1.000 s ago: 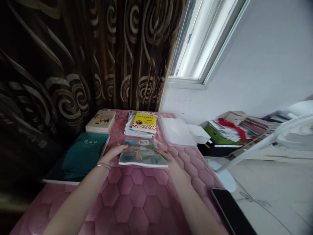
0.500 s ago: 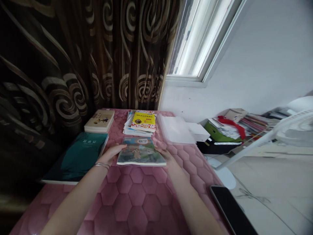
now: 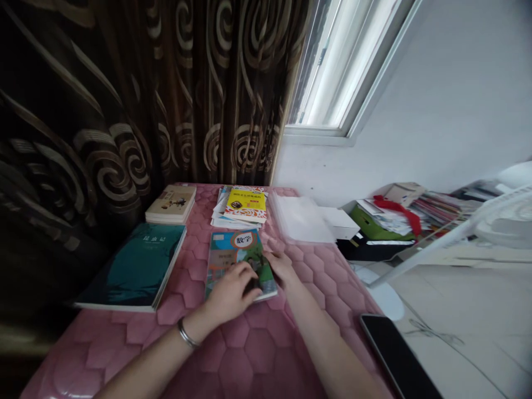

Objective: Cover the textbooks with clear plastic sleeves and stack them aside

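Note:
A maths textbook (image 3: pixel 224 257) with a blue and green cover and a white title oval lies on the pink hexagon-quilted table cover (image 3: pixel 235 360). My right hand (image 3: pixel 281 268) grips its right edge, the thumb on top and the other fingers mostly hidden. My left hand (image 3: pixel 235 292) reaches over the book's near part, fingers bent and thumb apart, with a dark shadowed gap between them. A metal bangle circles the left wrist. Behind the textbook is a pile of books (image 3: pixel 247 202) topped by a yellow one.
On the left lie a large dark teal book (image 3: pixel 137 266) and a small stack of beige books (image 3: pixel 172 202). Clear plastic sleeves (image 3: pixel 301 219) and a white box (image 3: pixel 338 221) sit at the back right. A black phone (image 3: pixel 399 354) rests at the right edge, near a white fan (image 3: pixel 457 233).
My left hand has left the book's left edge and moved right, across its near part. The textbook now lies lower and slightly turned, its cover showing more fully. My right hand stays on the right edge.

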### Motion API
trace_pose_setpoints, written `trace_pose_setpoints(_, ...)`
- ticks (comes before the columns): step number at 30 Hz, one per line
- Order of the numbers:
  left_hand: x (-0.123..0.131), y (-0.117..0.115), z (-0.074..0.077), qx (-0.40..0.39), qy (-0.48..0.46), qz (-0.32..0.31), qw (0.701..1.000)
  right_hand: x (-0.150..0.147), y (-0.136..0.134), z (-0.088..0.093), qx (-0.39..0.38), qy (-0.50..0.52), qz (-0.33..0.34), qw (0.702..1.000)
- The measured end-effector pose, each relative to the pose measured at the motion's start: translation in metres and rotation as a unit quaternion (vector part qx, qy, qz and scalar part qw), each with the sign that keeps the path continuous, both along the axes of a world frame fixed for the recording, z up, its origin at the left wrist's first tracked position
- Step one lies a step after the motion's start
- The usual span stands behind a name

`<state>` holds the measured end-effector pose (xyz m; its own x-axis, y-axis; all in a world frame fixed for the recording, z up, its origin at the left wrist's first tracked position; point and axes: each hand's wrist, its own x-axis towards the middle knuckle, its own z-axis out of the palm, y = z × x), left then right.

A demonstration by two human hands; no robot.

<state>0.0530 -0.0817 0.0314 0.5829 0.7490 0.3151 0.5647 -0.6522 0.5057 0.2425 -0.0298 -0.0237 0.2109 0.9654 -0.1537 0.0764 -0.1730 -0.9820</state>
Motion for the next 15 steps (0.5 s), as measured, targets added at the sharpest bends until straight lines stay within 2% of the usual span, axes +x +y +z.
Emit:
trace_pose_setpoints(3,0.016,-0.018,-0.015,0.020,0.000,-0.019,1.000,-0.001,-0.007,-0.003,-0.021,0.025,0.001,0.999)
trace_pose_setpoints(8,0.019,-0.016,-0.035,0.019,0.002,-0.019,1.000,-0.001,-0.034,-0.004,-0.078,0.057,-0.010,0.995)
trace_pose_setpoints(15,0.009,-0.006,-0.040,-0.045,-0.117,-0.006,0.992,-0.001,-0.072,0.004,-0.041,0.256,0.049,0.965)
